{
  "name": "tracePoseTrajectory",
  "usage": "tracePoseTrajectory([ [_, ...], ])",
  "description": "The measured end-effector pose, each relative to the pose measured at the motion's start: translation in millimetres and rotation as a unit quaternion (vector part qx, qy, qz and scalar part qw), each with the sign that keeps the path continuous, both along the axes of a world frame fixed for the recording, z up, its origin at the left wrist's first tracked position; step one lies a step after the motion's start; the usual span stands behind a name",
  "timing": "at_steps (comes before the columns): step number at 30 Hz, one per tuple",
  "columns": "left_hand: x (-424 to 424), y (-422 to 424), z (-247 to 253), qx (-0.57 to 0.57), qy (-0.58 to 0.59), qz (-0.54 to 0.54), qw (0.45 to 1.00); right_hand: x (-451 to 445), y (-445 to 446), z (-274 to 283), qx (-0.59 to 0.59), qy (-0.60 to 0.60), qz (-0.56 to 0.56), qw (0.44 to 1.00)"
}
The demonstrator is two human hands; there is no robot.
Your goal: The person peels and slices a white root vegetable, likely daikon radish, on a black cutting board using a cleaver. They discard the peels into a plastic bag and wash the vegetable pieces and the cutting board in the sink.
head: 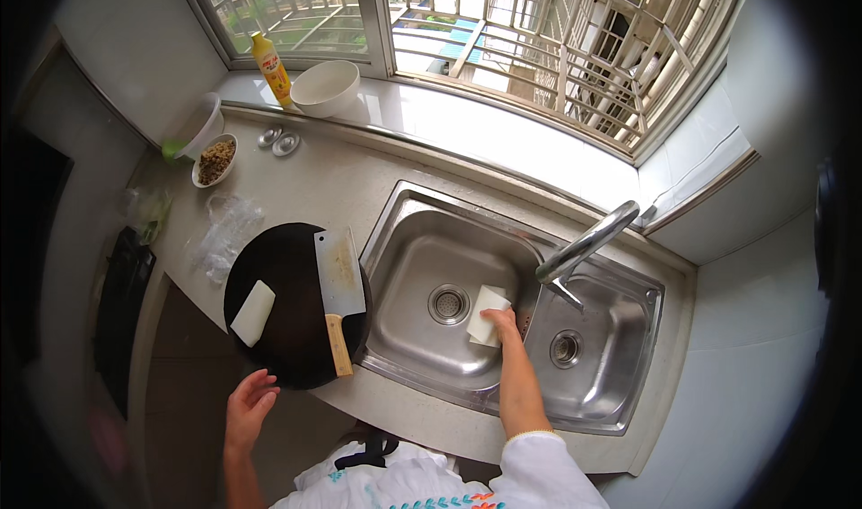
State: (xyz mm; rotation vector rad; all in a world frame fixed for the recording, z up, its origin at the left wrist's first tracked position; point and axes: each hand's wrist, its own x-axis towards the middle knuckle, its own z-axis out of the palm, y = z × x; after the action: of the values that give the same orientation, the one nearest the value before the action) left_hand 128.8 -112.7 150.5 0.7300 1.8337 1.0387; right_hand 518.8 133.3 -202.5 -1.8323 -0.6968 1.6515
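My right hand [502,322] reaches down into the larger sink basin [411,266] and grips a pale white vegetable piece [486,310]. At least one more white piece seems to lie under it, partly hidden by my fingers. Below the near rim of a round black pan [296,347], my left hand [252,404] hovers with nothing in it and its fingers apart. Another pale vegetable piece [254,314] lies in the pan's left side. A cleaver [340,277] with a wooden handle lies across the right side of the pan, its handle towards me.
A chrome faucet [586,243] arches beside the smaller basin [606,347]. Crumpled plastic bags [229,233] lie behind the pan. Farther back are a bowl of brown crumbly food [215,162], small metal discs [286,144], a yellow bottle [271,71] and a white bowl [326,88].
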Motion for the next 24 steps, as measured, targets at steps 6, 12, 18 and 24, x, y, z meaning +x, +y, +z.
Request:
tracePoseTrajectory([
  [6,10,-1,-4,-0.002,0.0,0.005,1.0,-29,-1,61,0.016,-0.365,0.042,0.93],
  [12,5,1,-9,0.011,-0.006,-0.018,1.0,-34,-17,56,0.234,-0.521,0.375,0.73],
  [18,-9,4,-17,0.012,0.042,-0.038,0.998,-36,-14,78,0.207,-0.506,0.37,0.752],
  [24,-81,23,-69,0.044,0.44,-0.04,0.896,-122,-49,180,0.455,-0.352,0.239,0.782],
])
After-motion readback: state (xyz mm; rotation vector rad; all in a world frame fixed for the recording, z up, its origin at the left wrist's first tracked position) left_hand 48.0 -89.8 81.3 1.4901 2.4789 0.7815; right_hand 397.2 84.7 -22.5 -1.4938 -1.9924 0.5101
